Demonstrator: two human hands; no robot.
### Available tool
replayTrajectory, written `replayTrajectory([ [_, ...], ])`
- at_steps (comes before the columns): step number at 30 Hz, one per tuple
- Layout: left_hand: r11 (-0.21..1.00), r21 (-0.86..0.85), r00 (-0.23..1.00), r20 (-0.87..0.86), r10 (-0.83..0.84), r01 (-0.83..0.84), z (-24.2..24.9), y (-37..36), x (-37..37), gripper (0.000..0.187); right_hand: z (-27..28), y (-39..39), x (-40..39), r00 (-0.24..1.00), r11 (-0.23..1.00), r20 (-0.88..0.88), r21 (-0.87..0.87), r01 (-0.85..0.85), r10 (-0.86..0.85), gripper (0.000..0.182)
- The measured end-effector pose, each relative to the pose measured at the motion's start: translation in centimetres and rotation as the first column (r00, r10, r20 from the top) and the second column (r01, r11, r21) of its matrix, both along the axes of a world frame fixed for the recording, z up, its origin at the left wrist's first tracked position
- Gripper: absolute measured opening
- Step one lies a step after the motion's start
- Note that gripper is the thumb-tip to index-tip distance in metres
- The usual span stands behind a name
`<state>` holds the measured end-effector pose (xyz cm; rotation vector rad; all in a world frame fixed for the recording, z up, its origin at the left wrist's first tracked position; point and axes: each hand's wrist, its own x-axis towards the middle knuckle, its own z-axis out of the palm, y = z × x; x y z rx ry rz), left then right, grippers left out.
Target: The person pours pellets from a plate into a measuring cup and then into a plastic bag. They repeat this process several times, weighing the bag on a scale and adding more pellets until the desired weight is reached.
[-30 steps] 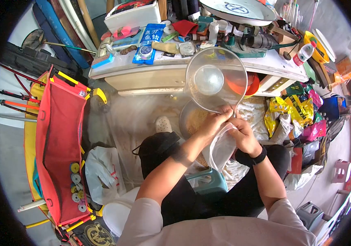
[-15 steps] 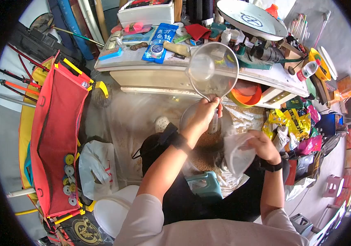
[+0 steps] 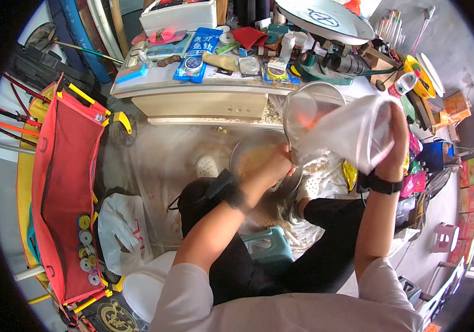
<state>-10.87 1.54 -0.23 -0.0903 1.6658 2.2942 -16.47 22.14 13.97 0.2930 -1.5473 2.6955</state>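
Note:
My left hand (image 3: 274,165) is closed round the handle of a clear round scoop (image 3: 303,102), which is held up over the basin. Raised at the right, my right hand (image 3: 394,138) grips a translucent plastic bag (image 3: 353,133). The bag's loose end overlaps the scoop in this view, and motion smears it. Below my left hand stands a round metal basin (image 3: 242,146) with brown, grainy material inside, partly hidden by the hand and forearm. Between my legs sits a teal plastic stool or box (image 3: 274,249).
A cluttered bench (image 3: 137,88) stands ahead, with a large white scale pan (image 3: 325,22) on it. To the left are a long red fabric holder (image 3: 65,193) and a white plastic bag (image 3: 118,227). A white tub (image 3: 146,288) stands near my left side. Coloured packets (image 3: 414,182) lie at the right.
My right hand has lifted the plastic bag from low beside the basin up to the scoop. The scoop has come lower and to the right. The whole view has shifted slightly.

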Motion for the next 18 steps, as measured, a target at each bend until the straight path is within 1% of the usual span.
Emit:
replayTrajectory([
  [2,0.993,-0.107,0.998,0.045,-0.040,0.045,-0.1,-0.1,-0.3,0.021,-1.2,-1.8,-1.2,0.989,0.984,0.017,-0.107,-0.142,0.145,0.026],
  [3,0.983,-0.163,0.995,0.064,-0.078,0.087,0.0,-0.3,-0.4,0.026,-2.1,-1.9,-1.8,0.979,0.972,0.000,-0.119,-0.202,0.204,0.027],
  [4,0.982,-0.167,0.995,0.070,-0.073,0.083,0.1,-0.5,-0.5,0.026,-3.0,-2.0,-1.9,0.991,0.989,0.061,-0.091,-0.117,0.123,0.027],
  [6,0.960,-0.277,0.998,-0.027,-0.049,0.039,0.4,-0.5,0.0,0.032,-3.8,-2.3,-2.4,0.994,0.986,0.037,-0.137,-0.098,0.104,0.028],
  [7,0.961,-0.260,0.994,-0.023,-0.103,0.094,-0.2,-0.6,-0.2,0.032,-4.0,-2.1,-2.9,0.991,0.980,0.042,-0.164,-0.115,0.123,0.029],
  [8,0.960,-0.261,0.993,-0.018,-0.114,0.105,-0.2,-0.7,-0.3,0.032,-4.1,-1.7,-3.5,0.989,0.973,0.039,-0.190,-0.131,0.141,0.029],
  [9,0.970,-0.199,0.990,0.000,-0.140,0.137,0.2,-0.8,-0.3,0.029,-3.9,-1.8,-3.5,0.986,0.970,-0.021,-0.179,-0.167,0.166,0.030],
  [10,0.977,-0.135,0.986,0.017,-0.164,0.165,0.5,-0.9,-0.4,0.026,-3.7,-1.8,-3.4,0.987,0.971,-0.020,-0.178,-0.159,0.158,0.030],
  [11,0.976,-0.134,0.985,0.018,-0.169,0.170,0.5,-0.8,-0.5,0.026,-3.6,-1.8,-3.1,0.993,0.968,-0.024,-0.224,-0.117,0.114,0.031],
  [12,0.982,-0.087,0.986,0.030,-0.166,0.168,0.5,-0.7,-0.4,0.024,-3.5,-1.8,-3.0,0.997,0.960,-0.023,-0.270,-0.078,0.074,0.031],
  [13,0.986,-0.037,0.986,0.045,-0.163,0.164,0.4,-0.6,-0.3,0.021,-3.4,-1.6,-3.1,1.000,0.959,0.015,-0.283,-0.005,0.010,0.031],
  [14,0.986,-0.035,0.985,0.049,-0.163,0.164,0.4,-0.5,-0.3,0.021,-3.7,-1.2,-3.2,1.000,0.960,0.020,-0.281,-0.004,0.010,0.031],
  [15,0.985,-0.004,0.983,0.063,-0.172,0.172,0.5,-0.4,-0.3,0.019,-4.1,-0.7,-3.3,0.991,0.976,-0.028,-0.170,-0.133,0.130,0.030],
  [16,0.983,0.027,0.980,0.076,-0.182,0.180,0.6,-0.3,-0.4,0.018,-4.4,-0.5,-3.3,0.965,0.965,-0.063,-0.051,-0.256,0.253,0.028],
  [17,0.983,0.028,0.980,0.075,-0.183,0.182,0.4,-0.1,-0.4,0.018,-5.1,-0.9,-3.4,0.987,0.986,0.030,0.062,-0.157,0.155,0.028],
  [18,0.983,0.000,0.979,0.093,-0.182,0.183,0.2,0.0,-0.4,0.017,-6.0,-1.0,-3.7,0.988,0.977,0.088,0.164,-0.137,0.123,0.028],
])
